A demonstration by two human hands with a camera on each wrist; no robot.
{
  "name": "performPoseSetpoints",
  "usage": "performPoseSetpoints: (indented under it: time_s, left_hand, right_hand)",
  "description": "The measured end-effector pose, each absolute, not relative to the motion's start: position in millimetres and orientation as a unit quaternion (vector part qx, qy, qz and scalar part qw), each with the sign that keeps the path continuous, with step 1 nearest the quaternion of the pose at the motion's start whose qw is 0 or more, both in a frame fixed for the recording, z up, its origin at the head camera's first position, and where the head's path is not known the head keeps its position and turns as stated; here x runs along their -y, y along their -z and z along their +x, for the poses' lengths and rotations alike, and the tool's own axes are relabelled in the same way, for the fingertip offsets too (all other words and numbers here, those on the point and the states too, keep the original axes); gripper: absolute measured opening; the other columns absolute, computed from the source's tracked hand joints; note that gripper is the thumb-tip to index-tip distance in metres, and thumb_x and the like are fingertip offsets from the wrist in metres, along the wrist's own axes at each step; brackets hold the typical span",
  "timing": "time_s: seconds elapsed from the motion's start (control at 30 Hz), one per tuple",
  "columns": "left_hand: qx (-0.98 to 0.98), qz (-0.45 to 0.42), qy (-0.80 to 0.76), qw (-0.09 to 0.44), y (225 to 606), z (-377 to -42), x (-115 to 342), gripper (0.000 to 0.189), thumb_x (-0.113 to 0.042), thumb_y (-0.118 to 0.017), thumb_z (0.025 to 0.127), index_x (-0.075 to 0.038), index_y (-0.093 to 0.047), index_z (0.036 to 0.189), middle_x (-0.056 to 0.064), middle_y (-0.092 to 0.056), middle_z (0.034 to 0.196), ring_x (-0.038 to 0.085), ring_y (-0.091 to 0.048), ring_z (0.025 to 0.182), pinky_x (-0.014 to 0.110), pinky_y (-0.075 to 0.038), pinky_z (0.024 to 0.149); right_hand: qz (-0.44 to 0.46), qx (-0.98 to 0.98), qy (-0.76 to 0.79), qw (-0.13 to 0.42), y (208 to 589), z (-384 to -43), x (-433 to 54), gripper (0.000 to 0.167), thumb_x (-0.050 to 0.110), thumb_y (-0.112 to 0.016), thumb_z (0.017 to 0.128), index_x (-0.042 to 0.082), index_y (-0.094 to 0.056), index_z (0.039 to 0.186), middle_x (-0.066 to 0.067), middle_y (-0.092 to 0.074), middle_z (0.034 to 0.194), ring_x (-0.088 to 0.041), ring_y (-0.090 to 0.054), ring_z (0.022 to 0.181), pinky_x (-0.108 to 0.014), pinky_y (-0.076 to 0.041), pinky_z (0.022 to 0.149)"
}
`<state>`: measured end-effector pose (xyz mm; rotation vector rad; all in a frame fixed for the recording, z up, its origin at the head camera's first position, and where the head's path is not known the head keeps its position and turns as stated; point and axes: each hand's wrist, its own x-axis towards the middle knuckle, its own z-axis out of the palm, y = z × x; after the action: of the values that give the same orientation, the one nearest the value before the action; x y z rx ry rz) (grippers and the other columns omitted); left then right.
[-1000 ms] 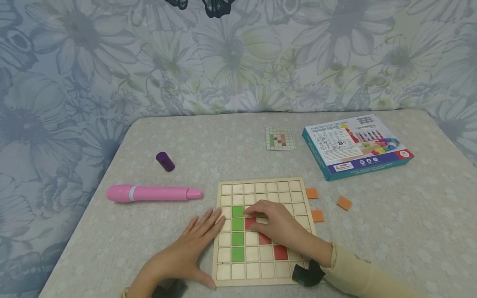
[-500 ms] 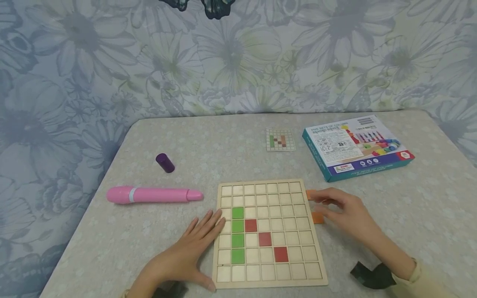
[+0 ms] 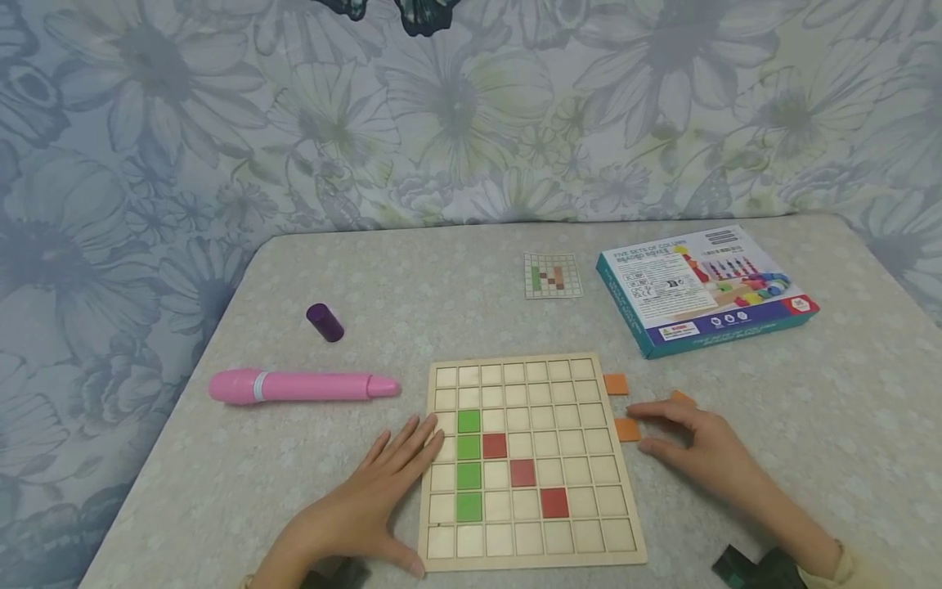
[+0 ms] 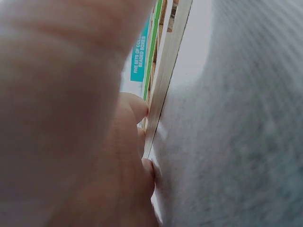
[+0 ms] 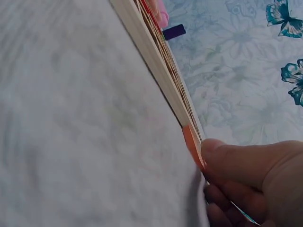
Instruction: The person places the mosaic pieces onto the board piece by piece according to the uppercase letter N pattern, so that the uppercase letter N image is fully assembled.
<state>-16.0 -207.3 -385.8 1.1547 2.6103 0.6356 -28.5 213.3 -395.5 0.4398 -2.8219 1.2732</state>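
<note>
- The left hand (image 3: 361,501) lies spread at the wooden board (image 3: 520,419), fingertips on its left edge and thumb at the near left corner; its grip is released.
- The right hand (image 3: 710,450) is beyond the board's right edge, index finger and thumb at opposite sides of the lower orange tile (image 3: 628,430); I cannot tell whether its grip is clenched on it.
- That tile lies right by the board's right edge, and the upper orange tile (image 3: 616,384) sits farther back along it, a strip of tabletop (image 3: 441,311) between the 2.
- The 3rd orange tile (image 3: 682,397) is farther right, partly hidden by the right hand.
- Inside the board's cells, 4 green tiles (image 3: 468,447) form a column and 3 red tiles (image 3: 522,473) a diagonal.
- A broad band of tabletop separates the board's far edge from the card (image 3: 553,275).
- The box (image 3: 706,290) is right of the card, a narrow gap between them.
- The pink wand's (image 3: 309,386) tip stops short of the board's left edge.
</note>
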Motion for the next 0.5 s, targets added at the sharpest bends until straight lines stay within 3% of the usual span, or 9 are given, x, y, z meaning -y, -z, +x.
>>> performPoseSetpoints:
  time_s: [0.1,0.5]
  left_hand:
    - [-0.889,0.389,-0.215,0.111,386.0,-15.5,207.4,0.129,-0.074,-0.066,0.057,-0.005,-0.010,0.150,0.013,-0.002,0.155,0.035,-0.003,0.139,0.033,0.010,0.107]
    - [-0.886,0.395,-0.218,0.109,386.9,-16.2,207.3,0.128,-0.073,-0.067,0.057,-0.004,-0.010,0.150,0.014,-0.002,0.155,0.036,-0.002,0.139,0.033,0.010,0.107]
  right_hand:
    - [0.153,0.900,-0.406,0.027,399.6,-28.2,-209.9,0.038,0.008,-0.078,0.075,0.016,-0.068,0.111,0.009,-0.065,0.108,-0.008,-0.055,0.105,-0.011,-0.037,0.087]
    - [0.152,0.906,-0.387,0.081,403.9,-29.0,-205.9,0.040,-0.004,-0.080,0.068,0.014,-0.070,0.103,0.009,-0.066,0.099,-0.007,-0.058,0.095,-0.012,-0.042,0.079]
